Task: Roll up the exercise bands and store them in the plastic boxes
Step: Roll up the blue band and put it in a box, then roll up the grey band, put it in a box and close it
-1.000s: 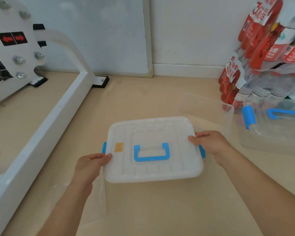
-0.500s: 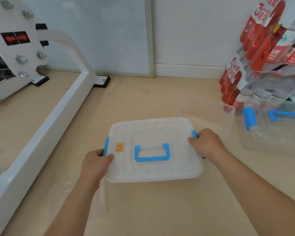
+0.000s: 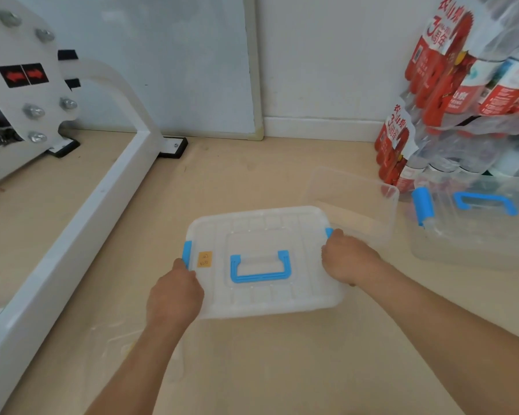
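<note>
A translucent plastic box (image 3: 267, 298) with a lid, a blue carry handle (image 3: 259, 266) and blue side latches sits on the tan floor in front of me. My left hand (image 3: 174, 292) grips its left edge just below the left latch (image 3: 187, 252). My right hand (image 3: 348, 259) covers the right latch on the opposite edge. An open clear box (image 3: 354, 190) without a lid stands behind it to the right. Farther right is another clear box (image 3: 462, 247) with a blue handle and a blue latch. No exercise band is visible.
A white metal frame (image 3: 81, 205) of a machine runs diagonally along the left. Shrink-wrapped packs of water bottles (image 3: 450, 94) are stacked at the right against the white wall. A clear lid (image 3: 132, 348) lies on the floor under my left forearm.
Both hands have closed in on the box's side latches. The left hand slid up onto the left edge and the right hand pressed down over the right latch. The box stays in place.
</note>
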A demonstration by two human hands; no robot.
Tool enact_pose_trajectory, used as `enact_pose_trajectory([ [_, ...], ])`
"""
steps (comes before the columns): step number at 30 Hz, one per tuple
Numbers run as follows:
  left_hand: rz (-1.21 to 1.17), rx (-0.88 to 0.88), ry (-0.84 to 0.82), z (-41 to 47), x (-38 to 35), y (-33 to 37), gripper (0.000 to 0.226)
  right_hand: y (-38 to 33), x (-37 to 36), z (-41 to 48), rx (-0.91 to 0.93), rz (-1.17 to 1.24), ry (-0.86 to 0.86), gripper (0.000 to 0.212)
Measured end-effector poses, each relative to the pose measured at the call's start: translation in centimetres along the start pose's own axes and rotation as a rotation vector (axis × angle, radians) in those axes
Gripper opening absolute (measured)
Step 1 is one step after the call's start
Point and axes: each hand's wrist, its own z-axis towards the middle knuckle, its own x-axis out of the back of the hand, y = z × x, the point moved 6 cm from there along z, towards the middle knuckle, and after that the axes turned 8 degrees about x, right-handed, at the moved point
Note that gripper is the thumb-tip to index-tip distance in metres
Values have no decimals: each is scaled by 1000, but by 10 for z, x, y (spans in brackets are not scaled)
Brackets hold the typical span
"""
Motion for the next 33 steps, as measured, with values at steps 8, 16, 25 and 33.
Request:
enact_pose_trajectory([
  [8, -134, -194, 196, -39, 30, 23, 54, 34, 27, -44, 117, -87, -177, 74],
  [16, 52, -949, -466, -184, -69, 94, 32, 72, 20, -124, 259, -190, -434, 54],
  [25, 538, -1150, -697, -241, -193, 75, 31, 134, 14, -181, 145, -135, -292, 65],
  [33, -116, -1243, -851, -266, -109, 218, 28, 183, 46, -236, -172, 238, -220, 63],
])
